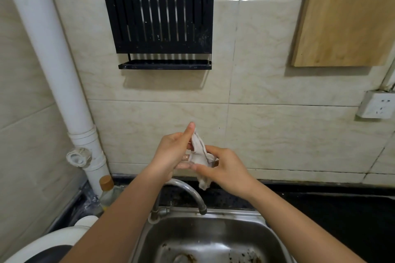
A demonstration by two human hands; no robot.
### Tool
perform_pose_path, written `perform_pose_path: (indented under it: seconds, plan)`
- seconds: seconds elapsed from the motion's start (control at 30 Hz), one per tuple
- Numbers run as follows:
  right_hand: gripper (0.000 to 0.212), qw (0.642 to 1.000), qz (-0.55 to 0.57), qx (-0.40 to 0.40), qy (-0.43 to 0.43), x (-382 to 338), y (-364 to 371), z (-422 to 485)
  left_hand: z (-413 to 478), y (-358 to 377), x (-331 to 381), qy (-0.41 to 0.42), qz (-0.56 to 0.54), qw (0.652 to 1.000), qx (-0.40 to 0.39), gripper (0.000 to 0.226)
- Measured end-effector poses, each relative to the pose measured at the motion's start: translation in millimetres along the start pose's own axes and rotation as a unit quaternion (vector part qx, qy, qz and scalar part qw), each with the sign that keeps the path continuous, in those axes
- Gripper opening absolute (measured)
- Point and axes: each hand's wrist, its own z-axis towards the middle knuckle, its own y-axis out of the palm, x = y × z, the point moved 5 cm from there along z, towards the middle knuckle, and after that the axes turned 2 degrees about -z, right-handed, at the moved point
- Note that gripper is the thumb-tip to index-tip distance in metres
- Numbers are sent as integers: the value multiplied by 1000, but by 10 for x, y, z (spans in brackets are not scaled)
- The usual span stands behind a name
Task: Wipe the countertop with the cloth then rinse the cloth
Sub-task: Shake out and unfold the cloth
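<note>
Head view is showing both hands holding the small white cloth (199,151) just above the faucet (188,191). The left hand (171,151) is pinching the cloth's upper edge against its raised thumb. The right hand (224,170) is curling its fingers round the bunched lower part, with a tail dangling beneath. They are likely keeping it near the faucet for rinsing or wringing, though no water is visibly running.
</note>
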Motion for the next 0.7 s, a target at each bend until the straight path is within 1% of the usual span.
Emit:
perform_pose_path:
  seconds: [0.03,0.1,0.13,0.2,0.27,0.3,0.4,0.47,0.57,0.63,0.7]
  plan:
    - [14,1000,1,7,4,12,-6,9,-7,5,-14,-21,-16,1000,-15,51]
    - [26,1000,14,11,13,63,-32,28,-14,0,-49,-53,-60,996,-44,47]
    - [31,1000,20,10,15,82,-41,37,-9,-12,-70,-56,-74,994,-58,43]
    - [34,999,32,11,14,109,-36,50,-9,-33,-128,-48,-92,990,-92,34]
    - [32,998,42,43,31,129,-51,69,-30,-35,-193,-43,-109,985,-129,35]
    - [32,995,64,60,51,139,-59,75,-46,-35,-219,-42,-110,984,-137,36]
    - [37,982,151,64,95,196,-44,92,-53,-48,-299,-35,-91,989,-114,37]
    - [32,978,173,63,96,200,-28,90,-42,-66,-351,-38,-89,990,-101,35]
    - [22,970,202,93,100,197,-57,100,-27,-72,-410,-43,-84,990,-105,33]
    - [22,961,225,112,114,225,-71,119,-9,-80,-419,-44,-101,990,-89,27]
    - [22,945,272,119,139,265,-59,133,-3,-78,-402,-51,-146,985,-76,21]
